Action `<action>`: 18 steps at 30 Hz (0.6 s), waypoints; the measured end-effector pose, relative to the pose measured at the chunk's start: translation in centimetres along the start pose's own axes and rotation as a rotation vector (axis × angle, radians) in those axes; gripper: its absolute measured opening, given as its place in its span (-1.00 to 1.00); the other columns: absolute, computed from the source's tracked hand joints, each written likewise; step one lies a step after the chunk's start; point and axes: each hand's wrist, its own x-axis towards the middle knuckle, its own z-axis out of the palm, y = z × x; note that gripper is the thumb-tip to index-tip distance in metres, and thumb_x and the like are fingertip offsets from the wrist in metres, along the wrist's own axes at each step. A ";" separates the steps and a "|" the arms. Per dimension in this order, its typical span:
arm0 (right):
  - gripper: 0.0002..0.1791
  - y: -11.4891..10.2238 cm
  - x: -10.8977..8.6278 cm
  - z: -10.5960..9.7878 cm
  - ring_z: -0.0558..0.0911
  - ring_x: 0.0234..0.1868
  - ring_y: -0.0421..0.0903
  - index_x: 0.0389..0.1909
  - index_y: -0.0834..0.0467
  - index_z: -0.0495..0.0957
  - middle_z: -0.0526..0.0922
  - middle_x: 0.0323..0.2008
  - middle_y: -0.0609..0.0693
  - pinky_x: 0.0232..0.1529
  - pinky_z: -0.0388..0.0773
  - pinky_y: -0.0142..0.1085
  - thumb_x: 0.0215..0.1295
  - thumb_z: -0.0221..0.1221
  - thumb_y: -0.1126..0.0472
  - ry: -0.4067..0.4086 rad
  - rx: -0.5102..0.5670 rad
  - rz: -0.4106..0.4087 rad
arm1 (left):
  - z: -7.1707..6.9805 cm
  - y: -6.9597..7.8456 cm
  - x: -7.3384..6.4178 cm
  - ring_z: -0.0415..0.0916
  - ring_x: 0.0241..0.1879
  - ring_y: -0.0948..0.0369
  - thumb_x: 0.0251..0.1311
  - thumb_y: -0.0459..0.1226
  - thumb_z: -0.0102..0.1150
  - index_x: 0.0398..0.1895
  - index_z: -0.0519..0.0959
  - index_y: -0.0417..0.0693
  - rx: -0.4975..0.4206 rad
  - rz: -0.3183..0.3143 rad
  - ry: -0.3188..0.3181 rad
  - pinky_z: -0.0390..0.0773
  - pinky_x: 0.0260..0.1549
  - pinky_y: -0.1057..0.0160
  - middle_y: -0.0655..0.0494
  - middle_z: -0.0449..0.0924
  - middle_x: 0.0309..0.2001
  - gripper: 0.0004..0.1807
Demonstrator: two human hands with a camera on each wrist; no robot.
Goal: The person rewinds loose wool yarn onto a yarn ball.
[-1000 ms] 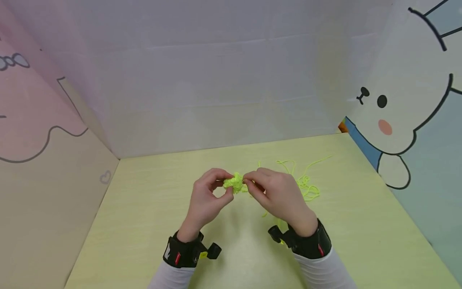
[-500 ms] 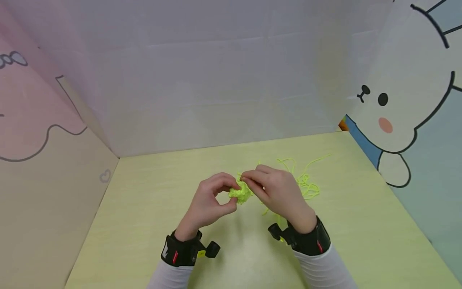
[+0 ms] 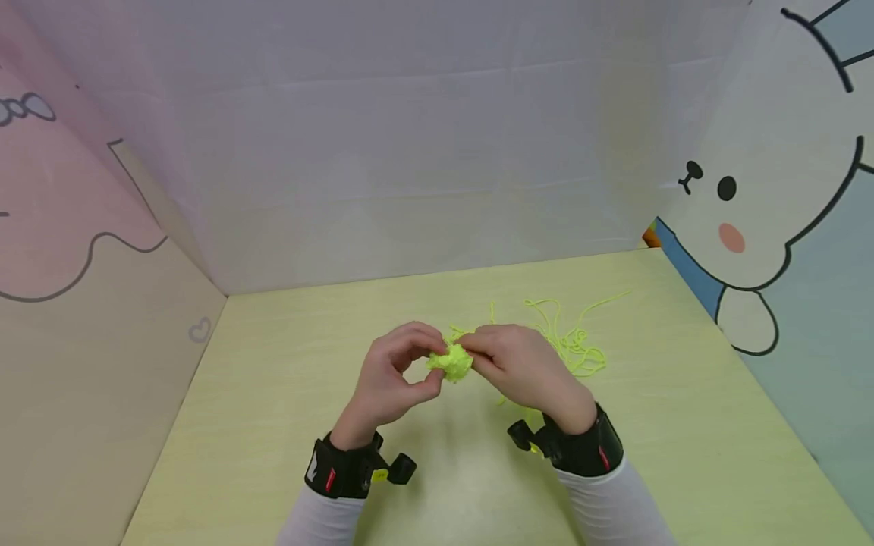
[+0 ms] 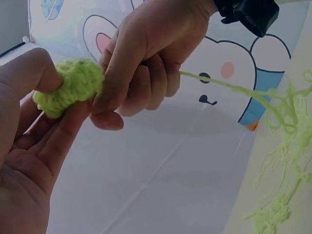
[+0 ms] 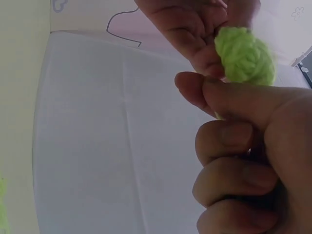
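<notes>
A small crocheted piece (image 3: 453, 365) of neon yellow-green yarn is held up over the table, thick and cupped in shape. My left hand (image 3: 391, 379) pinches it between thumb and fingers; the left wrist view shows the thumb pressing into the crocheted piece (image 4: 80, 85). At its right edge is my right hand (image 3: 532, 370), with thumb and forefinger together and the other fingers curled in. A strand of yarn (image 4: 224, 83) runs out of the curled right fingers toward the tabletop. Whether those fingers also hold a tool I cannot tell. The right wrist view has the crocheted piece (image 5: 243, 56) just beyond the right thumb.
Loose tangled yarn (image 3: 580, 353) lies on the pale yellow table (image 3: 287, 364), behind and right of the right hand. A white back panel (image 3: 410, 167) and cartoon-printed side panels (image 3: 771, 227) enclose the table. Both wrists wear black camera straps (image 3: 341, 469).
The crocheted piece has shifted slightly right and nearer, and has turned in the left fingers. The right hand rose a little over it, then came down against its right edge.
</notes>
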 end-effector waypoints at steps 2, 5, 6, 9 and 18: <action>-0.90 -0.2 0.1 0.2 0.39 -0.54 -0.24 -0.37 -0.04 0.62 0.45 -0.55 -0.23 -0.49 0.44 -0.32 0.35 0.22 0.21 -0.016 -0.015 0.024 | 0.0 -0.5 -0.2 0.52 -0.21 0.05 -0.09 -0.73 0.23 -0.15 0.57 -0.29 -0.026 -0.028 0.062 0.66 -0.17 0.28 -0.13 0.55 -0.17 -0.59; -0.88 -0.6 0.4 0.6 0.38 -0.56 -0.23 -0.41 -0.08 0.59 0.42 -0.59 -0.25 -0.51 0.42 -0.31 0.36 0.23 0.12 -0.034 -0.034 0.058 | 0.1 -1.0 -0.4 0.53 -0.21 0.00 0.03 -0.67 0.24 -0.10 0.56 -0.31 -0.061 -0.095 0.182 0.65 -0.14 0.28 -0.15 0.54 -0.14 -0.66; -0.88 -0.7 0.5 0.7 0.39 -0.56 -0.24 -0.39 -0.08 0.60 0.44 -0.57 -0.27 -0.51 0.43 -0.31 0.37 0.22 0.09 -0.044 -0.040 0.067 | 0.1 -1.1 -0.4 0.53 -0.19 -0.02 0.08 -0.64 0.25 -0.08 0.55 -0.32 -0.069 -0.123 0.225 0.65 -0.13 0.28 -0.15 0.54 -0.13 -0.68; -0.89 -1.0 0.7 1.0 0.45 -0.51 -0.30 -0.28 -0.10 0.64 0.56 -0.47 -0.30 -0.47 0.51 -0.32 0.43 0.17 0.03 -0.100 -0.037 0.070 | 0.0 -1.3 -0.4 0.54 -0.11 -0.04 0.17 -0.52 0.28 -0.02 0.56 -0.31 -0.077 -0.208 0.359 0.64 -0.10 0.29 -0.14 0.57 -0.07 -0.71; -0.84 -2.0 0.6 0.7 0.48 -0.49 -0.35 -0.20 -0.08 0.64 0.62 -0.37 -0.31 -0.43 0.54 -0.34 0.49 0.09 0.04 -0.183 -0.008 0.023 | -0.9 -1.8 0.1 0.50 -0.05 0.00 0.19 -0.46 0.30 0.11 0.52 -0.27 -0.029 -0.289 0.507 0.63 -0.09 0.33 -0.14 0.54 0.00 -0.60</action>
